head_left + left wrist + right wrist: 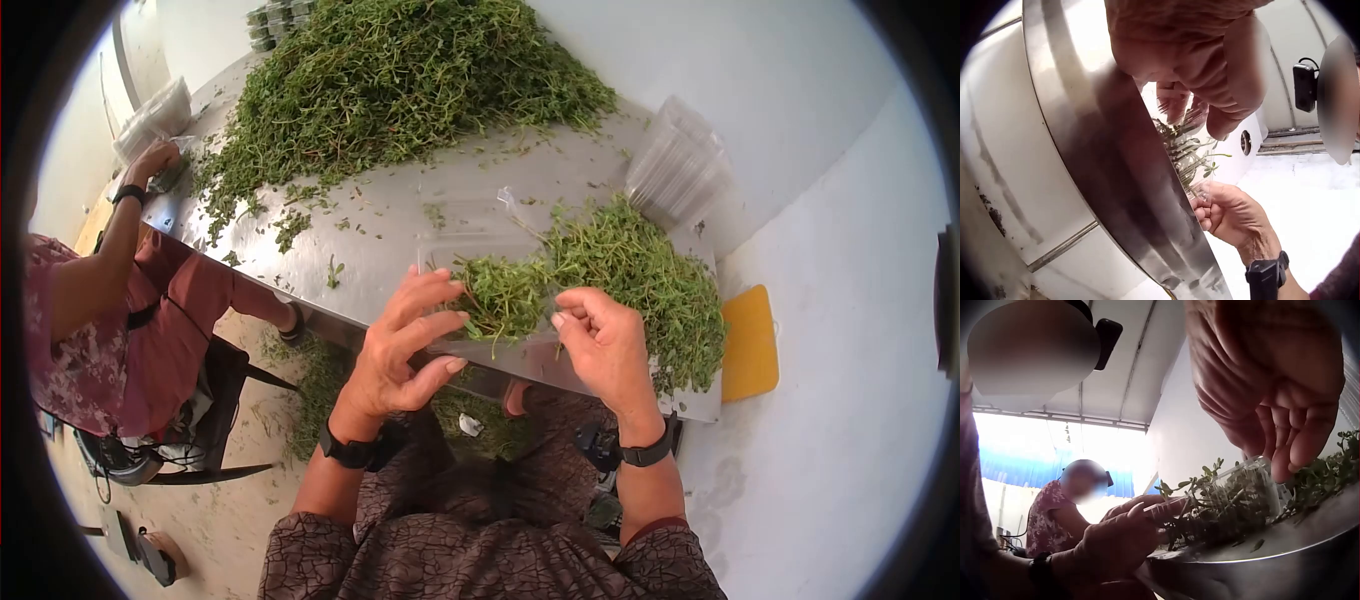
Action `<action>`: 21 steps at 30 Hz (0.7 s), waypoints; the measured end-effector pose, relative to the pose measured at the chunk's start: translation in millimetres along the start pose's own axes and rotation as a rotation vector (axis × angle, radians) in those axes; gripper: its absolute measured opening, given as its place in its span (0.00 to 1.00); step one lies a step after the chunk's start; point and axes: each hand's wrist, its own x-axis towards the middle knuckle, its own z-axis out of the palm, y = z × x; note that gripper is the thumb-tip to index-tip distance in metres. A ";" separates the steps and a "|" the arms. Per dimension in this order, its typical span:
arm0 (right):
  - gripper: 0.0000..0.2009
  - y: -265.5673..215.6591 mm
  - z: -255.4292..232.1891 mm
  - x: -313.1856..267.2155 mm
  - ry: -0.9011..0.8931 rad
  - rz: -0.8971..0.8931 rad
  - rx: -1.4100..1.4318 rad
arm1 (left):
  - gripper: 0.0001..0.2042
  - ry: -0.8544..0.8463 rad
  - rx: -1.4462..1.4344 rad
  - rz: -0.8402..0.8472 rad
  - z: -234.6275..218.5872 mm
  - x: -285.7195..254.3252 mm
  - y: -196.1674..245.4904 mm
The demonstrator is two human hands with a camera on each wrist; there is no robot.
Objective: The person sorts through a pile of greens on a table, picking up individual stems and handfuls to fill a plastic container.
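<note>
A clear plastic clamshell box (1260,472) filled with leafy green sprigs (505,298) lies at the near edge of the metal table (390,215). My right hand (605,345) pinches the right corner of the box between thumb and curled fingers, as the right wrist view shows too. At the other end, my left hand (410,345) is spread with fingers apart, its fingertips right at the sprigs and the box's left side. Some stems poke out over the box wall. The box's raised transparent lid (470,245) stands behind the sprigs, faint against the metal.
A small heap of sprigs (650,290) lies right of the box, below a stack of clear containers (680,165). A large green pile (400,90) covers the table's back. Another person (110,310) sits at left, handling a box. A yellow board (750,343) stands by the wall.
</note>
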 end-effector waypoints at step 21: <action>0.03 -9.9 12.8 -29.8 0.075 -0.005 0.179 | 0.20 -0.554 0.401 -0.080 -17.6 51.2 38.8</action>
